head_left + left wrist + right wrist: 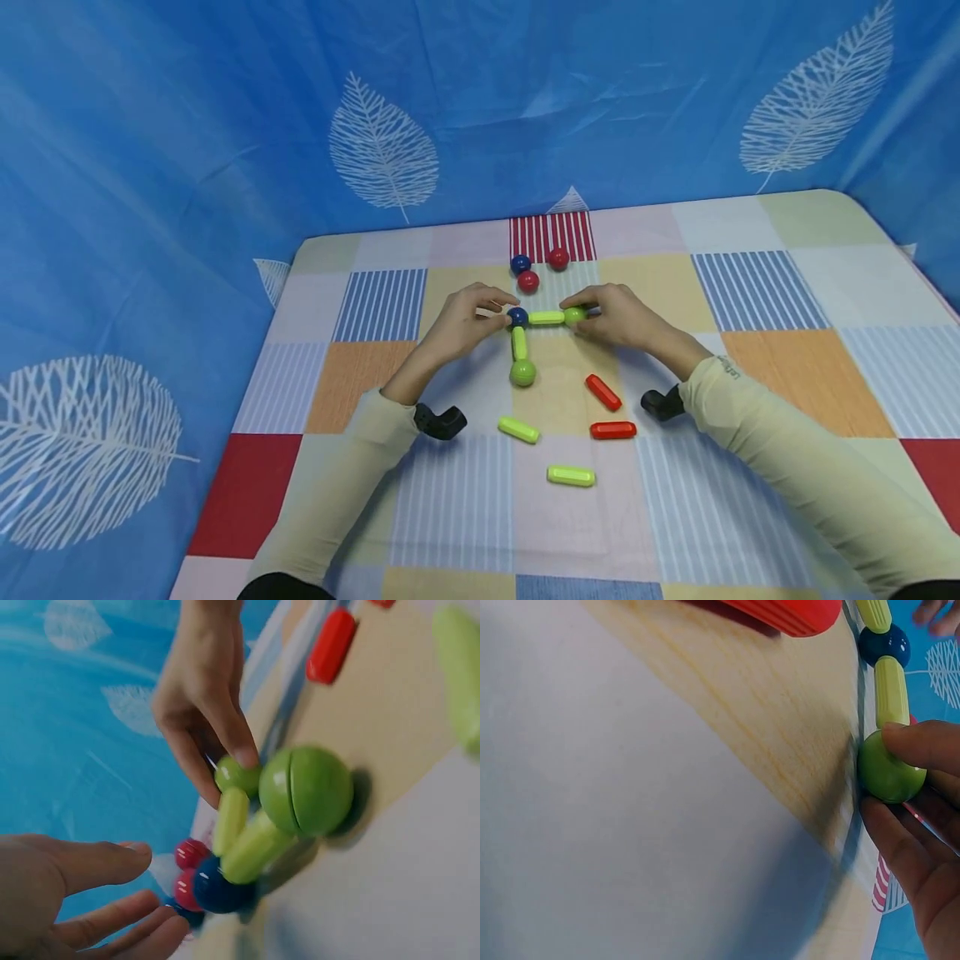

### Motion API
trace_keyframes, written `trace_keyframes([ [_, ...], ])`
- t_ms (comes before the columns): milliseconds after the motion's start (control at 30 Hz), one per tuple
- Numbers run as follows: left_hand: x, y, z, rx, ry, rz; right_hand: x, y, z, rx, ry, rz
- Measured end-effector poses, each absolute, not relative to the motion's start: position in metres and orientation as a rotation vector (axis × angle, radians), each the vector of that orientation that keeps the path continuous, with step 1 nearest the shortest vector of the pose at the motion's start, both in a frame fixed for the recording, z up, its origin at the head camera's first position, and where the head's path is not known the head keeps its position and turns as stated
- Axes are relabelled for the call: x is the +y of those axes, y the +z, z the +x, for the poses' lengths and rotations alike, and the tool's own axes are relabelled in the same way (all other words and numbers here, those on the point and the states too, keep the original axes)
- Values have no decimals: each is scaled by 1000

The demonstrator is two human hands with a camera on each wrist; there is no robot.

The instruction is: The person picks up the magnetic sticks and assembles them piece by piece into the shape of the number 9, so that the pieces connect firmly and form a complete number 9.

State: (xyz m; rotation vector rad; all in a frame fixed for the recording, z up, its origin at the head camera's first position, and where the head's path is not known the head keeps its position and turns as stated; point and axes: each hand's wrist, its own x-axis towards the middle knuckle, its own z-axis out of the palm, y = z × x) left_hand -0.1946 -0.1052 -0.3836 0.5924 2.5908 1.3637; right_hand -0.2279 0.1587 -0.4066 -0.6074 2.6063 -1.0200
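Covered, Cropped, Unreadable

Right wrist view: cannot see the green ball [889,776] whole behind the right hand [930,859], nor follow the red rod [799,613] past the top edge. Left wrist view: see the left hand [64,889] cut at the left edge, the rear blue ball [193,915] partly hidden behind its fingers. Head view: cannot read the tiny sleeve print [727,367].

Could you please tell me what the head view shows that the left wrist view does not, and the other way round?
Only the head view shows both pale sleeves, the black wrist devices and a second loose green rod.

Only the left wrist view shows the groove round the unheld green ball.

Both show the left grip beside the dark blue ball that joins two green rods, and the right grip pinching the other green ball.
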Motion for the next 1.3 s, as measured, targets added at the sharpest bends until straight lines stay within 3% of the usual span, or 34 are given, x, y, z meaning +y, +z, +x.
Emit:
trace_keyframes([
  [300,-95,-400,-220,2490,1324,476,160,-405,-225,2617,-1030,-609],
  [967,-90,-401,-227,2576,1218,517,162,-408,-224,2617,-1016,-629],
  [1300,-91,-403,-225,2588,1210,518,175,-395,-190,2748,-1025,-581],
])
